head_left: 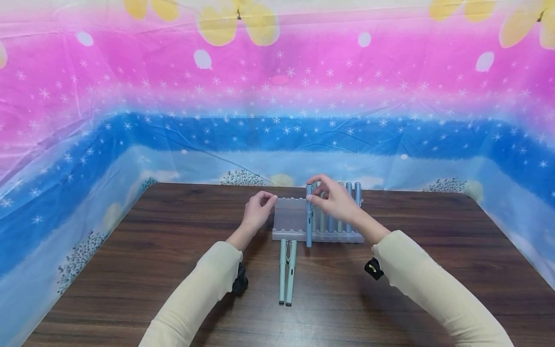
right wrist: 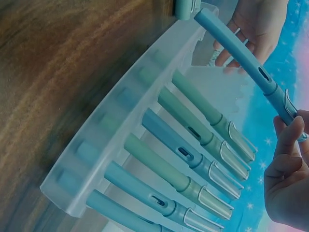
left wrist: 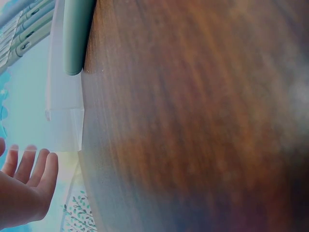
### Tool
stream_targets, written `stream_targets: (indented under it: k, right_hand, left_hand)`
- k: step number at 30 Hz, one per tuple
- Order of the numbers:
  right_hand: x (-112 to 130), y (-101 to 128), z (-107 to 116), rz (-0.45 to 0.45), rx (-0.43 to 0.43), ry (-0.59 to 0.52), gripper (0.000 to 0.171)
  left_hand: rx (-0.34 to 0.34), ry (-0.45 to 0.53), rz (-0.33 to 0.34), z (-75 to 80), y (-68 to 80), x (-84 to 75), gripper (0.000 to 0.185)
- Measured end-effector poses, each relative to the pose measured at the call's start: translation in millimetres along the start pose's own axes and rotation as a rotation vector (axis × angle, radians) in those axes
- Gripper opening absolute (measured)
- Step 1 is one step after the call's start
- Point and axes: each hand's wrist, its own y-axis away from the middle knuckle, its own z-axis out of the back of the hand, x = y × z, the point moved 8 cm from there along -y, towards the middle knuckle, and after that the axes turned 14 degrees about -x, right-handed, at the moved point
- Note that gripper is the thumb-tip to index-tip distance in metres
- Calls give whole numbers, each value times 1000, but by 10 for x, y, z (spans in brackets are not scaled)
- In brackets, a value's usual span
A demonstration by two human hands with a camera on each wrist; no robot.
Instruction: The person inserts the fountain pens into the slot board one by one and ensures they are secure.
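My right hand [head_left: 331,197] pinches a blue pen [head_left: 309,221] near its clip end. The pen stands nearly upright at the front of a translucent pen rack [head_left: 290,217], left of the seated pens. In the right wrist view, its lower end lies above the rack's front wall. My left hand [head_left: 258,210] holds the rack's left edge between thumb and fingers; in the left wrist view some fingertips show through the clear plastic. Several green and blue pens [right wrist: 164,164] lie side by side in the rack's slots, clips toward the back.
Two green pens, a left one [head_left: 283,274] and a right one [head_left: 291,274], lie on the brown wooden table [head_left: 195,318] in front of the rack. A patterned pink and blue cloth [head_left: 277,130] surrounds the table's back and sides.
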Motion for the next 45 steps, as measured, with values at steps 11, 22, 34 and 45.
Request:
stream_targets:
  k: [11,22,34,45]
  right_hand:
    - [34,-59,101,70,-118,-9,30]
    - [25,-64,148,168,-233,50,29]
    - [-63,15,91,233,-298,107,28]
    - [-87,27,4,228,-228,101,29]
  left_hand:
    - [-16,-7,5,2,-6,0,21]
    - [-5,-7,14,11,3,-7,21]
    - [-13,-17,13,4,1,-14,22]
    - [-5,-8,9,-1,2,-6,21]
